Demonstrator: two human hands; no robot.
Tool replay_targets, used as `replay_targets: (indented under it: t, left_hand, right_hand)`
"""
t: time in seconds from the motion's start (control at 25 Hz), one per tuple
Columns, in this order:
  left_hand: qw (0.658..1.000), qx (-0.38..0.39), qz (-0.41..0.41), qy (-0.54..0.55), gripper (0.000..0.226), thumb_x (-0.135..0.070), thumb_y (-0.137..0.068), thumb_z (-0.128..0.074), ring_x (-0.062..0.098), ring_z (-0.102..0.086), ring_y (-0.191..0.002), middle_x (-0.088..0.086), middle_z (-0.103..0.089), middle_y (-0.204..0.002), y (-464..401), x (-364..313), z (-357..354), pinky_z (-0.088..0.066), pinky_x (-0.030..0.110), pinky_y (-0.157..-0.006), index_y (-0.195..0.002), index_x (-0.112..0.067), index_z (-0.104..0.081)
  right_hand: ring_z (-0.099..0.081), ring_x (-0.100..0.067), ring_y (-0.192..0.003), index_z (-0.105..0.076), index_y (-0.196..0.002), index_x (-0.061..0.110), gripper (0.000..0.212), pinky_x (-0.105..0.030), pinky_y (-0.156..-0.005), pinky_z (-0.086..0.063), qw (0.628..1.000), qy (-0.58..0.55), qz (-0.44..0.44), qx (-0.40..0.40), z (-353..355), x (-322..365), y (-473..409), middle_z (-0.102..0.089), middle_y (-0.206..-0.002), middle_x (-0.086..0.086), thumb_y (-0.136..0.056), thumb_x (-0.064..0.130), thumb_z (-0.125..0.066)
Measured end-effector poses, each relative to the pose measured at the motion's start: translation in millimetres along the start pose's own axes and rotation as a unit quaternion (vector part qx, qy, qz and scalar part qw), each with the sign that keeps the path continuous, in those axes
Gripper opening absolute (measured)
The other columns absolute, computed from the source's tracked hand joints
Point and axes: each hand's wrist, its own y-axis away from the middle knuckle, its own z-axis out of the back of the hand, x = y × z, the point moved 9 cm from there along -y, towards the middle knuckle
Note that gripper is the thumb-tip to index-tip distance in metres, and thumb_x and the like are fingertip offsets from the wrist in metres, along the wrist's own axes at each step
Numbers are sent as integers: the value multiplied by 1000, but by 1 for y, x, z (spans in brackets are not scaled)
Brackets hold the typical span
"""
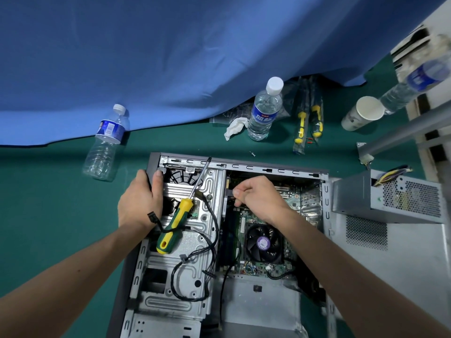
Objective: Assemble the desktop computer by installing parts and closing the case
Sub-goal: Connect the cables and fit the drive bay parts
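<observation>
While a blue cloth (pixel 170 57) drapes over the back of the green tabletop (pixel 48 191), a loose power supply (pixel 390 198) sits right of the open computer case (pixel 244 301) lying at the middle, with water bottles (pixel 264 111) and a paper cup (pixel 363 113) behind. A screwdriver (pixel 175 225) and black cables (pixel 207 250) lie across the drive cage. The left hand (pixel 140 201) grips the case's far left corner; the right hand (pixel 258 196), fingers curled, pinches something small and dark above the motherboard (pixel 244 225).

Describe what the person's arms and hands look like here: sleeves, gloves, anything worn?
Both forearms are bare, with no sleeve in view. The left hand and right hand wear no gloves. No rings, watch or wristband are visible on either.
</observation>
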Motion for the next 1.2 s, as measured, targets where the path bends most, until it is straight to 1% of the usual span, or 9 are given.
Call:
replay_targets:
  t: [0.16, 0.24, 0.36, 0.52, 0.6, 0.68, 0.84, 1.0, 1.2]
  left_hand:
    - [1000, 3, 0, 4, 43, -54, -102, -25, 29, -44, -61, 4, -46, -66, 0, 0, 0, -32, 39, -61, -74, -21, -28]
    - [1000, 4, 2, 2, 44, -54, -102, -26, 32, -44, -65, 3, -44, -67, -1, 1, 0, -33, 40, -63, -75, -19, -29]
    - [1000, 6, 1, 0, 45, -54, -102, -25, 32, -46, -66, 3, -44, -67, 0, 1, -1, -34, 40, -63, -76, -18, -30]
    - [1000, 4, -2, 1, 46, -55, -102, -24, 29, -44, -61, 6, -46, -66, -1, 1, 0, -33, 39, -60, -76, -17, -30]
    - [1000, 3, -3, 2, 46, -55, -102, -25, 24, -41, -57, 6, -46, -65, -1, 0, 0, -31, 39, -58, -74, -19, -29]
    - [1000, 0, -4, 2, 45, -55, -102, -25, 19, -41, -56, 7, -46, -65, 0, 0, 1, -29, 38, -57, -73, -20, -28]
    - [1000, 0, -7, 2, 46, -55, -102, -25, 20, -41, -56, 8, -47, -64, 0, -1, 1, -29, 38, -56, -73, -19, -28]
    - [1000, 1, -5, -2, 47, -56, -102, -25, 24, -41, -56, 8, -47, -64, 0, 0, 0, -30, 39, -57, -73, -19, -28]
    - [1000, -10, -15, -1, 47, -57, -102, -24, 20, -41, -55, 8, -46, -62, 0, -1, 1, -25, 37, -52, -72, -20, -28]
  right_hand:
    - [-51, 0, -48, -67, -89, 33, 22, -28, -49, -42, 998, 26, 39, 45, -7, 0, 3, -73, -86, 15, -101, 31, -48]
    - [-61, -14, -68, -66, -94, 34, 22, -34, -63, -51, 996, 35, 44, 66, -9, -1, 6, -71, -88, 21, -100, 41, -46]
    - [-62, -11, -86, -64, -111, 27, 35, -30, -79, -50, 991, 97, 40, 89, -5, -11, 9, -65, -100, 16, -92, 55, -54]
    - [-63, -23, -87, -61, -102, 18, 11, -34, -76, -52, 943, 325, 11, 62, 17, -36, 10, -64, -95, -1, -91, 18, -63]
    - [-60, -27, -92, -63, -107, 14, 24, -38, -80, -53, 918, 394, 31, 9, 29, -32, 11, -63, -102, -7, -90, -1, -55]
    - [-55, -30, -105, -61, -116, 9, 26, -41, -92, -50, 905, 420, 57, -35, 36, -28, 10, -60, -111, -12, -93, 1, -51]
    - [-53, -30, -108, -58, -116, 7, 23, -44, -95, -48, 917, 390, 53, -65, 39, -31, 18, -68, -95, -12, -101, 17, -43]
    - [-62, -23, -76, -60, -114, 10, 28, -36, -82, -53, 959, 280, 13, -24, 34, -41, 23, -66, -88, -8, -102, 23, -39]
    - [-68, -26, -92, -58, -123, 5, 41, -35, -83, -54, 970, 243, -14, 23, 32, -44, 25, -67, -108, -13, -102, 33, -37]
